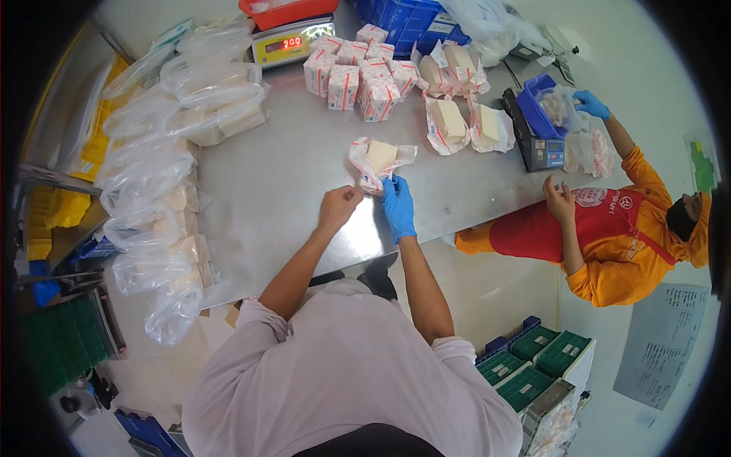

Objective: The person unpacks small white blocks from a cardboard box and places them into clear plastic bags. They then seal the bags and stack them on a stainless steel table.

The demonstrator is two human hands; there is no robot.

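Note:
A pale cream block [382, 156] stands in a partly opened white-and-red paper wrapper [371, 180] on the steel table in front of me. The wrapper's flaps spread out around the block's top. My right hand [398, 209], in a blue glove, has its fingers closed on the wrapper's near right side. Bare and curled, my left hand [340, 208] is at the wrapper's near left, its fingertips pressed together. Whether anything is between them is hidden. Farther right, more cream blocks [449, 119] lie in opened wrappers. Several wrapped packs [361, 72] are grouped beyond.
Plastic bags of pale blocks [179, 164] line the table's left side. A scale [293, 44] bears a red tray [288, 13]. At the right, a co-worker [609, 221] reaches to a blue basket [544, 107] on another scale [542, 151]. Green-lidded crates [533, 358] stand behind me.

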